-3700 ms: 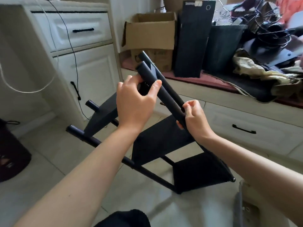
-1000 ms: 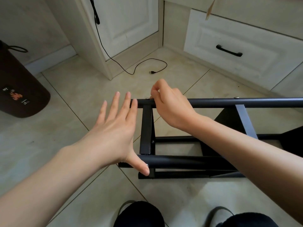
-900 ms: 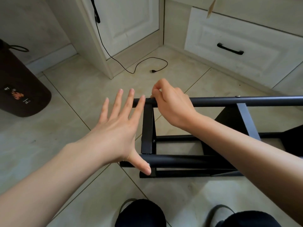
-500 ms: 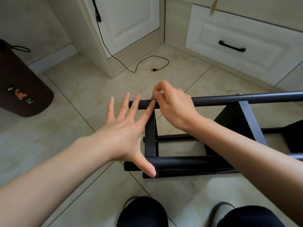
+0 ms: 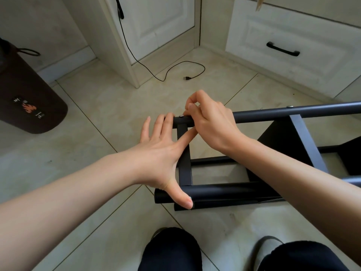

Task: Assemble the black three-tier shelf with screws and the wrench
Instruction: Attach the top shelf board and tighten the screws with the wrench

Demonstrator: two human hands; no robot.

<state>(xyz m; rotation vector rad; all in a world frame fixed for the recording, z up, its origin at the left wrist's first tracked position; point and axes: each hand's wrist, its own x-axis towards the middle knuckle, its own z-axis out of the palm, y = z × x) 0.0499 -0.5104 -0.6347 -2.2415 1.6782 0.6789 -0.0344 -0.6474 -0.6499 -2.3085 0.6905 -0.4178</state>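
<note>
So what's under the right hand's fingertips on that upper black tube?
A small silver screw head sits on the upper tube just left of the right hand. Whether its curled fingers pinch a wrench or screw is hidden. The left hand lies spread on the frame.

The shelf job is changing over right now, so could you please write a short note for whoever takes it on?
Left hand: open, fingers spread, bracing the end of the shelf frame; thumb on the near tube.
Right hand: fingertips pinching at the screw at the end of the far tube.
The frame lies on its side on the floor; a second screw sits further along that tube.
No wrench in view.
Left: tighten this screw, check the others.
</note>
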